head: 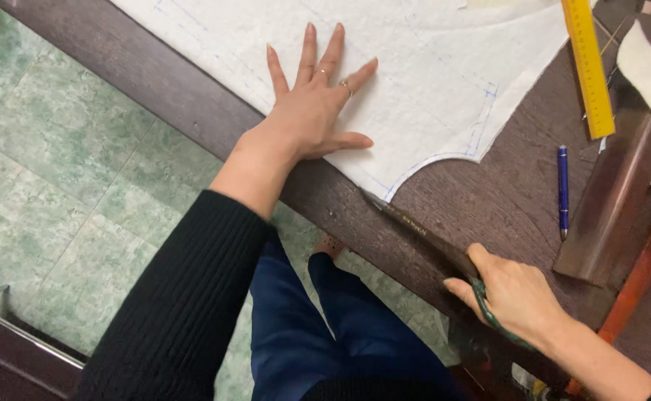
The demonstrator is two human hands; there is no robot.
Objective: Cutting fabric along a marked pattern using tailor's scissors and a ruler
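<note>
We press our left hand (314, 108) flat, fingers spread, on the white fabric (414, 67) lying on the dark wooden bench (504, 193). Our right hand (515, 293) grips green-handled scissors (429, 238), their blade tips at the fabric's near edge. A yellow ruler (589, 67) and blue pen (562, 189) lie nearby.

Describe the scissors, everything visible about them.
The scissors are long and dark-bladed, with green handles gripped in the right hand. They lie low along the dark wooden table, blades pointing up-left, tips meeting the edge of the white fabric beside a blue drawn line. The blades look nearly closed. The handles are mostly hidden by the fingers.
</note>
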